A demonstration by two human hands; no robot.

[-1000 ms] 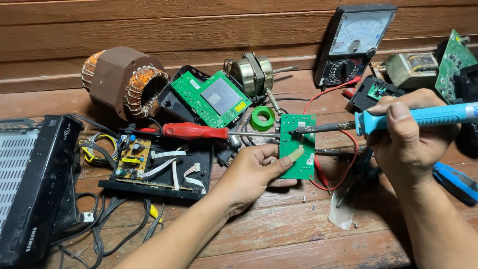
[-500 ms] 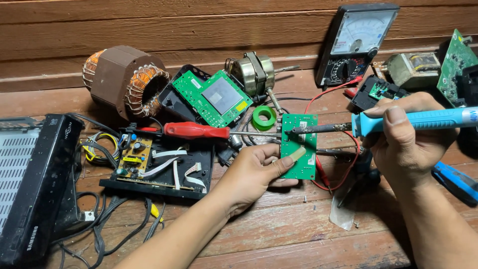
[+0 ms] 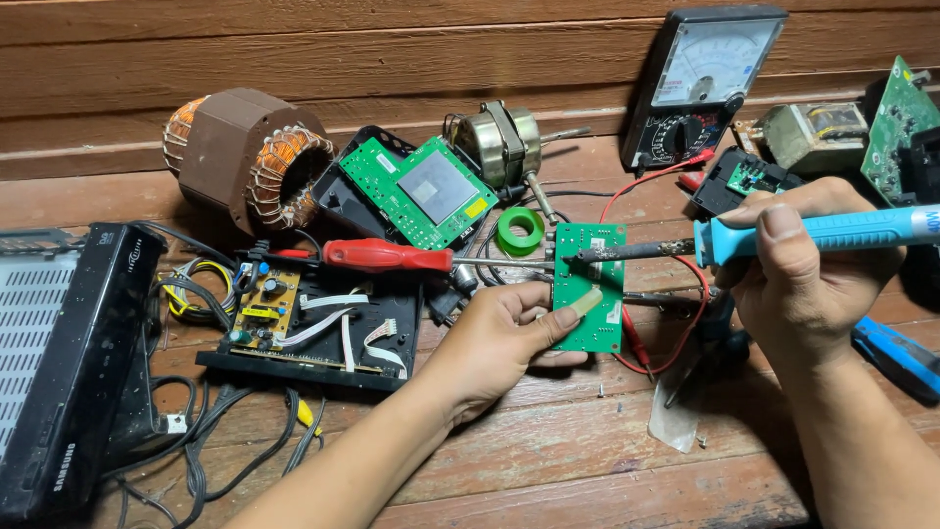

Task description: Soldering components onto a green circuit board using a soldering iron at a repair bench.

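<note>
Small green rectangular circuit board (image 3: 588,288) stands pinched in the left hand (image 3: 499,343), thumb pressed on its face and the other fingers behind, so that its long axis runs up and down, away from the person toward the wooden back wall (image 3: 392,59). It sits over the middle of the wooden plank table (image 3: 548,460), slightly toward the right edge. The right hand (image 3: 803,264) is closed around the blue plastic handle of a soldering iron (image 3: 783,233), thumb lying along the top; the iron's long axis runs crosswise, left to right, and its dark metal tip meets the upper end of the board from the right. So the board lies directly to the left of the right hand's grip, at a right angle to the iron, and the left hand is the nearer of the two, in contact with it.

The board is bright green with small white markings, a few silver connector stubs along its upper left edge and a pale component under the thumb.

Just left of it lies a red-handled screwdriver (image 3: 392,257), its shaft pointing at the board's top. A green tape roll (image 3: 520,231) rests just beyond. A larger green circuit board with a grey square chip (image 3: 421,192) leans on a black tray toward the back, a brown copper-wound motor stator (image 3: 250,157) sits near the back left, and an analogue multimeter (image 3: 700,83) stands against the wall toward the back right, red leads trailing under the iron.
</note>
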